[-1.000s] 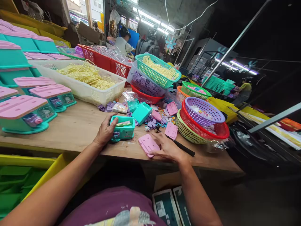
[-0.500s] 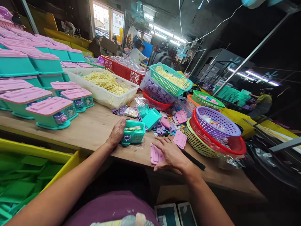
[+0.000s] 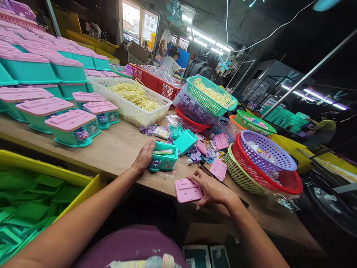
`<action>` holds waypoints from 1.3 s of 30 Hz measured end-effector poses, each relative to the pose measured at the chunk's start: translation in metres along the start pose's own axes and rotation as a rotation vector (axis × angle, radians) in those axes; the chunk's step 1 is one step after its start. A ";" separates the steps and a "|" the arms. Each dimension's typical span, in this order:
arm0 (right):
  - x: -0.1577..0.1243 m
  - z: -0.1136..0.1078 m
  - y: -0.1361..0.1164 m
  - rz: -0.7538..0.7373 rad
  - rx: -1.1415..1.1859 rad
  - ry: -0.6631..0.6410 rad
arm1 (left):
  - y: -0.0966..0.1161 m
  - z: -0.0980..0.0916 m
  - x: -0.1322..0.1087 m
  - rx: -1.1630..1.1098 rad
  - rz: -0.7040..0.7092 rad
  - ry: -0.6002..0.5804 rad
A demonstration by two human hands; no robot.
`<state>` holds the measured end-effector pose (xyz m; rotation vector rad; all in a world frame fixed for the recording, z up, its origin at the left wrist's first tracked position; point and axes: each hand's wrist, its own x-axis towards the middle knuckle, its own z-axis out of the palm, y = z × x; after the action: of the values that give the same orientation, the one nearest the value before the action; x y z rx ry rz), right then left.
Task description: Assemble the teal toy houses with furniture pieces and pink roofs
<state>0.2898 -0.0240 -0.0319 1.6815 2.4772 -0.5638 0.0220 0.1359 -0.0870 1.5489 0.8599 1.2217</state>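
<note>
My left hand [image 3: 145,155] is wrapped round the left end of a teal plastic box [image 3: 167,162] near the table's front edge. The box has no lid on, and thin pale strips lie inside it. With its thumb and fingers, my right hand [image 3: 210,189] grips the right side of a pink lid [image 3: 188,190] at the table edge. Another pink lid [image 3: 218,169] lies just beyond that hand, beside a dark thin tool [image 3: 208,172]. Behind the held box rests a second teal box [image 3: 185,142] among small purple and coloured pieces [image 3: 195,154].
Finished-looking teal boxes with pink lids [image 3: 71,121] stand stacked at left. A white basket of yellow handles [image 3: 152,118] sits behind. Stacked baskets [image 3: 245,175] border the right side. Below left, a yellow bin [image 3: 92,183] holds green pieces. Two people work in the background.
My right hand has gone from spread over the pink lid to gripping its right side, and the lid has shifted and turned. My left hand stays on the teal box. The view has swung slightly left.
</note>
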 end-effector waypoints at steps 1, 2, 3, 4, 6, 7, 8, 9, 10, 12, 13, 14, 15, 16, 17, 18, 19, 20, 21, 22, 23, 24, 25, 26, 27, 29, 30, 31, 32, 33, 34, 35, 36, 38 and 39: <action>-0.002 0.000 0.001 -0.005 0.024 0.029 | -0.001 0.000 0.000 -0.011 -0.003 0.001; -0.003 0.000 0.001 -0.017 0.048 0.069 | -0.003 0.000 0.000 -0.023 -0.006 0.002; -0.003 -0.002 0.000 -0.034 0.076 0.123 | -0.004 0.000 0.001 -0.036 -0.009 0.003; -0.001 -0.004 -0.001 -0.055 0.110 0.193 | -0.005 0.000 0.001 -0.049 -0.013 0.003; 0.010 -0.013 -0.007 -0.098 0.174 0.355 | -0.008 0.001 0.002 -0.074 -0.022 0.000; 0.020 -0.019 -0.010 -0.113 0.189 0.424 | -0.008 0.002 0.002 -0.081 -0.026 -0.001; 0.032 -0.026 -0.014 -0.115 0.185 0.478 | -0.008 0.002 0.002 -0.090 -0.030 -0.002; 0.045 -0.033 -0.018 -0.113 0.165 0.501 | -0.008 0.003 0.002 -0.107 -0.030 -0.003; 0.060 -0.040 -0.021 -0.106 0.135 0.498 | -0.006 0.003 0.002 -0.134 -0.028 -0.005; 0.087 -0.053 -0.025 -0.107 0.099 0.438 | -0.003 0.004 0.001 -0.206 -0.030 -0.023; 0.098 -0.058 -0.027 -0.127 0.092 0.401 | -0.001 0.004 0.001 -0.242 -0.040 -0.036; 0.107 -0.061 -0.028 -0.161 0.093 0.364 | 0.001 0.004 0.001 -0.271 -0.056 -0.050; 0.113 -0.064 -0.030 -0.204 0.100 0.329 | 0.002 0.004 0.001 -0.287 -0.074 -0.059; 0.116 -0.064 -0.031 -0.244 0.111 0.300 | 0.004 0.004 0.000 -0.297 -0.089 -0.061; 0.117 -0.063 -0.031 -0.277 0.126 0.276 | 0.005 0.004 0.000 -0.303 -0.098 -0.057; 0.117 -0.061 -0.032 -0.296 0.146 0.260 | 0.006 0.004 0.000 -0.308 -0.102 -0.049; 0.117 -0.057 -0.032 -0.300 0.171 0.255 | 0.007 0.004 -0.001 -0.314 -0.105 -0.045; 0.116 -0.052 -0.033 -0.290 0.196 0.262 | 0.008 0.004 -0.001 -0.319 -0.111 -0.047; 0.116 -0.046 -0.032 -0.267 0.222 0.286 | 0.009 0.003 -0.002 -0.325 -0.119 -0.055; 0.117 -0.040 -0.032 -0.236 0.245 0.322 | 0.009 0.003 -0.002 -0.330 -0.129 -0.066; 0.119 -0.034 -0.032 -0.205 0.266 0.363 | 0.010 0.003 -0.002 -0.333 -0.139 -0.078; 0.121 -0.028 -0.032 -0.178 0.284 0.406 | 0.011 0.002 -0.003 -0.336 -0.149 -0.089; 0.123 -0.023 -0.032 -0.160 0.298 0.442 | 0.011 0.001 -0.003 -0.342 -0.157 -0.098; 0.125 -0.019 -0.032 -0.151 0.308 0.468 | 0.012 -0.001 -0.003 -0.350 -0.163 -0.106; 0.127 -0.017 -0.032 -0.147 0.317 0.484 | 0.012 -0.003 -0.002 -0.360 -0.169 -0.116; 0.129 -0.015 -0.033 -0.140 0.332 0.496 | 0.012 -0.007 -0.001 -0.399 -0.196 -0.156; 0.130 -0.014 -0.033 -0.136 0.341 0.496 | 0.012 -0.009 0.001 -0.418 -0.215 -0.180; 0.130 -0.014 -0.034 -0.133 0.350 0.492 | 0.011 -0.010 0.002 -0.433 -0.231 -0.201; 0.131 -0.014 -0.034 -0.131 0.360 0.493 | 0.011 -0.011 0.003 -0.446 -0.242 -0.218; 0.131 -0.013 -0.034 -0.130 0.368 0.501 | 0.011 -0.011 0.003 -0.452 -0.244 -0.228; 0.132 -0.012 -0.035 -0.127 0.373 0.516 | 0.012 -0.011 0.003 -0.450 -0.238 -0.228; 0.132 -0.011 -0.035 -0.123 0.376 0.536 | 0.013 -0.011 0.002 -0.439 -0.227 -0.224; 0.132 -0.010 -0.034 -0.119 0.376 0.555 | 0.015 -0.010 0.001 -0.425 -0.219 -0.218; 0.133 -0.008 -0.033 -0.119 0.381 0.569 | 0.017 -0.009 -0.001 -0.376 -0.209 -0.194; 0.134 -0.007 -0.031 -0.124 0.390 0.561 | 0.018 -0.009 -0.001 -0.345 -0.201 -0.166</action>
<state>0.2100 0.0865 -0.0549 2.0717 3.0342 -0.7052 0.0123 0.1316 -0.0698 1.2343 0.6399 1.0187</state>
